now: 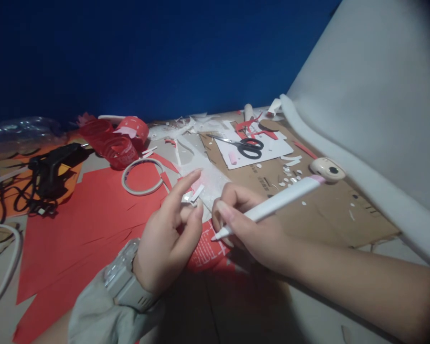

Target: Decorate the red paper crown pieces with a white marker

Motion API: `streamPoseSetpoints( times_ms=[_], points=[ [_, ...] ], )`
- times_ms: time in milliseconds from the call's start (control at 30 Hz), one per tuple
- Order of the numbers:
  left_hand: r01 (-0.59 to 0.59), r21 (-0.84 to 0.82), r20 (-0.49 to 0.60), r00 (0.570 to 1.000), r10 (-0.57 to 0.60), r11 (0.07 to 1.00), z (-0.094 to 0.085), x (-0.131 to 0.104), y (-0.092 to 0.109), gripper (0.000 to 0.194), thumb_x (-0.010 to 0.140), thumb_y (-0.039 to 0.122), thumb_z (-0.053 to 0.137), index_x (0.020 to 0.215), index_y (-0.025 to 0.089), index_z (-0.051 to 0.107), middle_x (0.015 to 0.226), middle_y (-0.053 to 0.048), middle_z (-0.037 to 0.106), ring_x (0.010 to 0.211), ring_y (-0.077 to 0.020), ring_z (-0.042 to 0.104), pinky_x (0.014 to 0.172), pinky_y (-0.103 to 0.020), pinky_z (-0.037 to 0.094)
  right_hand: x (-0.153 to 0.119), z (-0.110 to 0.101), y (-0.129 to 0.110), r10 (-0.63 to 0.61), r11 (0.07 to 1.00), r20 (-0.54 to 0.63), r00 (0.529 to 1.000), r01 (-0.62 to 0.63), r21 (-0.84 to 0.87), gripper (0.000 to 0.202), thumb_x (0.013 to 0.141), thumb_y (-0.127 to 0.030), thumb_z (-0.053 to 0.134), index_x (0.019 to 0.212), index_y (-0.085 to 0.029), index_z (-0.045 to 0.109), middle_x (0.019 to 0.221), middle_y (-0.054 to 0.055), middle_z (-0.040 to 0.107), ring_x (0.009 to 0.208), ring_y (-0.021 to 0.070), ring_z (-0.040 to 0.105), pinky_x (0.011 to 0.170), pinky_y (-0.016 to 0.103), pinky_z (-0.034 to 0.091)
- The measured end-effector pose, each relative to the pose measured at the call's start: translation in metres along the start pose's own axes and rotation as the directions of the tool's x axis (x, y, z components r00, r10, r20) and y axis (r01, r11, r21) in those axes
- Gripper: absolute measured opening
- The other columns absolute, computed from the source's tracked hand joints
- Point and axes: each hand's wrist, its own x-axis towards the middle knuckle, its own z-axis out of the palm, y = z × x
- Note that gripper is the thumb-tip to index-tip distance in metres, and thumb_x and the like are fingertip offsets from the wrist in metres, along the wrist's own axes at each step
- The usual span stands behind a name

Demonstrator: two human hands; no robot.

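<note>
My right hand [249, 222] is closed around a white pen [283, 198] with a round cream-coloured figure on its far end. The pen's tip points down at a red piece [205, 251] with white markings, below and between my hands. My left hand [177, 229] is raised beside it, thumb and index finger curved and apart. A small white strip [197, 192] shows between those fingertips; whether they touch it I cannot tell. The left hand's lower fingers are partly hidden.
Large red paper [82, 224] and a tape roll [142, 177] lie left. Black scissors [251, 147] rest on white paper [258, 155] over brown cardboard [329, 215]. A black glue gun [59, 162] with a cable and red rolls [120, 152] sit at the back left. A blue wall stands behind.
</note>
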Motion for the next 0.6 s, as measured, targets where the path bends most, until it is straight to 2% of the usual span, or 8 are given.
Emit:
streamPoseSetpoints(
  times_ms=[100, 233, 433, 600],
  points=[
    [0.004, 0.005, 0.005, 1.0, -0.004, 1.0, 0.0001, 0.0008, 0.0004, 0.054, 0.097, 0.015, 0.045, 0.148, 0.027, 0.033, 0.052, 0.011, 0.029, 0.043, -0.0066, 0.029, 0.044, -0.019, 0.024, -0.003, -0.0007, -0.003, -0.049, 0.994, 0.0, 0.999, 0.049, -0.093, 0.031, 0.096, -0.034, 0.056, 0.072, -0.02, 0.044, 0.061, -0.005, 0.051, 0.049, 0.0067, 0.043, 0.046, 0.02, 0.035],
    [0.015, 0.003, 0.003, 1.0, -0.015, 1.0, 0.001, 0.0003, 0.0001, 0.054, 0.096, 0.014, 0.045, 0.147, 0.028, 0.034, 0.052, 0.011, 0.031, 0.044, -0.0067, 0.03, 0.045, -0.018, 0.026, -0.0054, -0.0002, -0.0036, -0.076, 0.989, -0.018, 0.997, 0.074, -0.128, 0.031, 0.096, -0.035, 0.056, 0.072, -0.021, 0.043, 0.064, -0.005, 0.051, 0.05, 0.0076, 0.043, 0.046, 0.021, 0.035],
    [0.023, 0.006, 0.001, 1.0, -0.023, 1.0, 0.0007, -0.0026, -0.0017, 0.058, 0.093, 0.01, 0.047, 0.146, 0.031, 0.038, 0.052, 0.01, 0.034, 0.046, -0.0072, 0.031, 0.046, -0.018, 0.027, -0.0014, 0.0027, -0.0024, 0.024, 0.994, -0.032, 0.999, -0.028, -0.107, 0.031, 0.096, -0.033, 0.054, 0.071, -0.021, 0.041, 0.058, -0.006, 0.05, 0.047, 0.0078, 0.041, 0.044, 0.021, 0.034],
    [0.017, 0.016, 0.001, 1.0, -0.017, 1.0, 0.0003, -0.0012, -0.002, 0.053, 0.094, 0.011, 0.047, 0.144, 0.027, 0.04, 0.052, 0.01, 0.034, 0.045, -0.0072, 0.03, 0.045, -0.019, 0.026, 0.0001, 0.0021, -0.0038, 0.054, 0.987, -0.045, 0.998, -0.06, -0.149, 0.03, 0.096, -0.03, 0.054, 0.07, -0.021, 0.042, 0.057, -0.007, 0.049, 0.046, 0.0074, 0.041, 0.045, 0.02, 0.034]
  ],
)
